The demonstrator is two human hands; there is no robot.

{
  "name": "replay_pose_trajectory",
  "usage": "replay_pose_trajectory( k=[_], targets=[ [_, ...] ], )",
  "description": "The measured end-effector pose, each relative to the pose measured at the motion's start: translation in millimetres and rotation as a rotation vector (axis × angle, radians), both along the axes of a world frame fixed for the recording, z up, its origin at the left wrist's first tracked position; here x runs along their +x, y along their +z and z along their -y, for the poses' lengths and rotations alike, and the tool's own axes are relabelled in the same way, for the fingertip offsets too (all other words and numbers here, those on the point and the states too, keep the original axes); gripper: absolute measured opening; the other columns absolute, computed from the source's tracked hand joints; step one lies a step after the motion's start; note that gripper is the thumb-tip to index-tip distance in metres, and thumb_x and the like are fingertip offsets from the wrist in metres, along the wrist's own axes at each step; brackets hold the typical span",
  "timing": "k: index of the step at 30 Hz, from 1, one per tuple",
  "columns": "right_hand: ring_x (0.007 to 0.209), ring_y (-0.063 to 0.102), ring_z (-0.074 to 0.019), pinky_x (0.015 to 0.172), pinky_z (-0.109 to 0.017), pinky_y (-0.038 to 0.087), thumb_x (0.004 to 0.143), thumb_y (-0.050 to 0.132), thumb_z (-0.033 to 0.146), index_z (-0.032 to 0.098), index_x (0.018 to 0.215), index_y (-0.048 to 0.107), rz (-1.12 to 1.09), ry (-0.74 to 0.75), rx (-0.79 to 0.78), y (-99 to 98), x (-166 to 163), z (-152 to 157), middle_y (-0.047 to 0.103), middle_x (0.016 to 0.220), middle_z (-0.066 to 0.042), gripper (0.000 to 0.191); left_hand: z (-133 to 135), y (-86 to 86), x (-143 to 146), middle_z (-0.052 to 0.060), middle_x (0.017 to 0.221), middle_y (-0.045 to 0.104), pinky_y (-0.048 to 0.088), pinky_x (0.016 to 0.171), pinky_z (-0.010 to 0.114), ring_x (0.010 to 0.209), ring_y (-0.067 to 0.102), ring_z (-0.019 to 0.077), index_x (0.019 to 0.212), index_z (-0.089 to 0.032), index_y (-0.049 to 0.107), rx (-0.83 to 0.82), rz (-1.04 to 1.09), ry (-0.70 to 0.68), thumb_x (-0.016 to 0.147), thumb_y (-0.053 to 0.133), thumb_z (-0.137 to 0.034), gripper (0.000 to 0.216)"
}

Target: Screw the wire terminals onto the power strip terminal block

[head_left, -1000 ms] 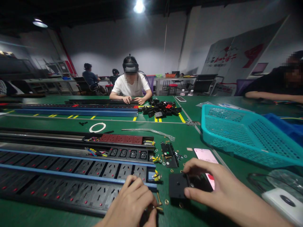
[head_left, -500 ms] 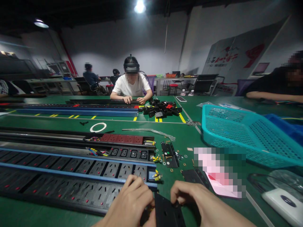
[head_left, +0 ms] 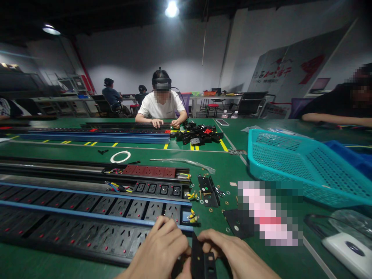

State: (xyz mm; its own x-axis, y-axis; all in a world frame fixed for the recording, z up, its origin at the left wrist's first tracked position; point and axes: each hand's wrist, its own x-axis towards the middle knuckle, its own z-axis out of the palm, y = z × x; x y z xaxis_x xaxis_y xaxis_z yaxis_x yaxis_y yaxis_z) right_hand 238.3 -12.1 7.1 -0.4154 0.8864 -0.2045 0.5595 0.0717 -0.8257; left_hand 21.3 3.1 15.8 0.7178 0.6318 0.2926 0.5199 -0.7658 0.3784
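Right hand [head_left: 232, 250] bends inward, gripping an upright black bracket [head_left: 197, 256]; left hand [head_left: 163, 246] arches beside it, grip hidden.

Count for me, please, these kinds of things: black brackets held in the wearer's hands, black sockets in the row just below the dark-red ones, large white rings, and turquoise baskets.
Held black bracket: 1
Black sockets in that row: 4
Large white ring: 1
Turquoise basket: 1
Total: 7

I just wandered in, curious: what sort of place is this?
Probably an electrical assembly workshop: a long black socket strip, a jumbled heap of black parts and a green worktable suggest it.
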Motion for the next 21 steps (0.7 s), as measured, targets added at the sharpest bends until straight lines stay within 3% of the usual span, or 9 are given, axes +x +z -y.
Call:
replay_pose_trajectory(
  k=[5, 10, 14, 17, 21],
  targets=[
    [0.084, 0.067, -0.0250, 0.075, -0.030, 0.050, 0.056, 0.081, 0.027, 0.021, 0.119, 0.063, -0.055, 0.014, -0.035, -0.5, -6, 2, 0.073, 0.098, -0.006, 0.065, 0, 1.7, 0, 0.002, 0.076, 0.059, 0.038, 0.078, 0.035, 0.077, 0.049, 0.0205, 0.078, -0.019, 0.051, -0.013, 0.027, -0.005, 0.080, 0.053, -0.013, 0.006],
    [0.089, 0.067, -0.0261, 0.081, -0.032, 0.050, 0.064, 0.079, 0.043, 0.022, 0.120, 0.061, -0.115, 0.001, 0.001, -0.9, -11, 5, 0.072, 0.104, -0.008, 0.062, 2, 3.2, -3, 0.004, 0.082, 0.059, 0.041, 0.080, 0.038, 0.079, 0.050, 0.0221, 0.082, -0.019, 0.050, -0.033, -0.055, 0.028, 0.076, 0.058, -0.018, 0.009],
    [0.086, 0.066, -0.0262, 0.079, -0.033, 0.051, 0.068, 0.075, 0.054, 0.020, 0.108, 0.064, -0.076, -0.001, 0.075, -4.1, -13, 6, 0.072, 0.100, -0.008, 0.053, 1, 13.1, -2, 0.009, 0.107, 0.061, 0.043, 0.089, 0.041, 0.094, 0.054, 0.0259, 0.107, -0.018, 0.051, -0.046, -0.034, -0.011, 0.080, 0.061, -0.031, 0.032],
    [0.085, 0.065, -0.0258, 0.078, -0.033, 0.052, 0.073, 0.072, 0.051, 0.020, 0.099, 0.065, -0.053, 0.016, 0.126, -3.2, -13, 6, 0.071, 0.095, -0.007, 0.041, 1, 15.7, 1, 0.007, 0.116, 0.061, 0.041, 0.095, 0.040, 0.102, 0.055, 0.0247, 0.121, -0.021, 0.045, -0.091, -0.010, -0.086, 0.080, 0.060, -0.022, 0.044],
    [0.092, 0.066, -0.0259, 0.084, -0.032, 0.052, 0.070, 0.075, 0.031, 0.021, 0.107, 0.065, -0.031, 0.085, 0.117, 10.6, -5, 4, 0.071, 0.103, -0.006, 0.039, 1, 9.0, 2, 0.006, 0.112, 0.061, 0.041, 0.092, 0.039, 0.099, 0.054, 0.0249, 0.116, -0.020, 0.048, -0.124, 0.040, -0.014, 0.075, 0.060, -0.015, 0.043]
  ],
)
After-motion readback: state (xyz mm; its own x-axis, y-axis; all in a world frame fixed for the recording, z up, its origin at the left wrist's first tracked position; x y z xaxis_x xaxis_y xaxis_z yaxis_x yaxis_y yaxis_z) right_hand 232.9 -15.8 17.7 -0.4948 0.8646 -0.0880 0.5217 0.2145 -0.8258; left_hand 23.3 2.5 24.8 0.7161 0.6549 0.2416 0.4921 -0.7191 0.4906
